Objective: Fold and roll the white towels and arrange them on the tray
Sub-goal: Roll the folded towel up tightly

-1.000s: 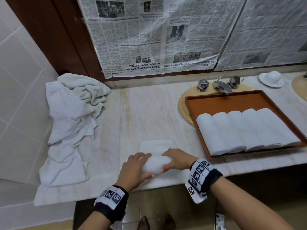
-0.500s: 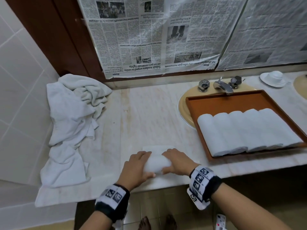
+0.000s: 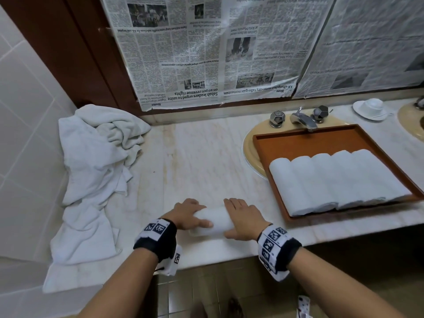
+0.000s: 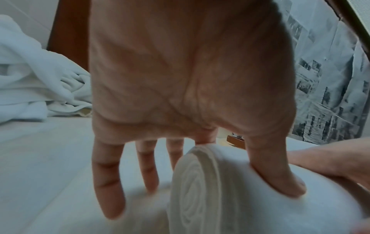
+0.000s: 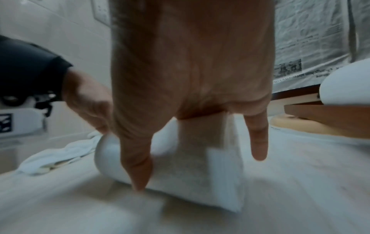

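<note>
Reference landmark: the wooden tray (image 3: 305, 136), which rests over the sink basin on the marble counter (image 3: 206, 157). Well to the left of the tray, against the tiled wall, lies a heap of unfolded white towels (image 3: 96, 161). Nearer the tray, at the counter's front edge, sits the towel roll (image 3: 214, 220) in work, with a hand on each end. The left hand (image 3: 187, 214) lies over the roll's left end with fingers straight and spread, thumb pressing the top; the right hand (image 3: 244, 222) covers the right end, fingers extended and slightly apart, thumb angled down the near side. Neither hand pinches the fabric. Inside the tray, five finished rolled towels (image 3: 337, 180) lie side by side, touching, along its front half; the rear half is bare. Judged risks: uneven pressure between the two hands may cone the roll; release without securing the loose tail may let it unwind; the roll sits close to the counter's front edge and may drop off. View differences: the left wrist view alone shows the spiral layers at the roll's end face (image 4: 192, 190); the right wrist view alone shows a flat unrolled flap (image 5: 222, 177) beyond the roll; only the head view shows the tray contents and the heap together.
</note>
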`<state>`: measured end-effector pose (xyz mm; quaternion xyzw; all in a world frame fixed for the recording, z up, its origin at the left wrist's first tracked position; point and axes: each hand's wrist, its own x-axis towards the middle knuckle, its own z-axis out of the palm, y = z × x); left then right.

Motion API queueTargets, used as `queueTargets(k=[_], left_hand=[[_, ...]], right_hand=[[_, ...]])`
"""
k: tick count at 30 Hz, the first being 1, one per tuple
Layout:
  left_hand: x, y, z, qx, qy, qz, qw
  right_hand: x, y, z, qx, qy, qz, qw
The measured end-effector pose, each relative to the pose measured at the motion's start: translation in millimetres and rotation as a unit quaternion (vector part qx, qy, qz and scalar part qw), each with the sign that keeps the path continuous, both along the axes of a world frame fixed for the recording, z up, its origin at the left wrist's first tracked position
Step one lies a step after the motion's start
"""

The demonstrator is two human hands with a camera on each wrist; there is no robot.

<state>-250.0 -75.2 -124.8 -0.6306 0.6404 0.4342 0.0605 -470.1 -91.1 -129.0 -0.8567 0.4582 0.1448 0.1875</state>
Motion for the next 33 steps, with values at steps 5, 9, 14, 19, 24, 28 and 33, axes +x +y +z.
queueTargets(k=[5,9,14,19,24,28,33], left_hand=[[0.1,-2.2,2.9,0.040,0.012,0.007,0.999],[-4.9,9.9,-1.4,0.079,0.036,0.037,0.996],[-12.3,22.3,-7.7,0.085,0.035,0.012,0.996],[-15.6,29.1,-9.1,0.047,0.043,-0.004,0.998],[-25.8,21.2,14.8,0.042,0.106,-0.002,0.994],[-42.2,1.9,40.0,-0.013,0.121,-0.035,0.992],[-82.5,-27.6,69.8,-0.108,0.155,-0.104,0.976]], right_hand=[[3.4,-18.5,9.3,0.091,0.013,-0.009,0.996],[-0.8,-11.2,5.5,0.109,0.014,-0.024,0.994],[-10.9,9.8,0.7,0.126,-0.014,-0.042,0.991],[-20.5,26.1,7.7,0.128,-0.040,-0.081,0.988],[-40.9,35.7,31.5,0.127,-0.083,-0.143,0.978],[-70.4,34.8,57.4,0.111,-0.141,-0.179,0.967],[-124.0,28.7,89.4,0.079,-0.212,-0.232,0.946]])
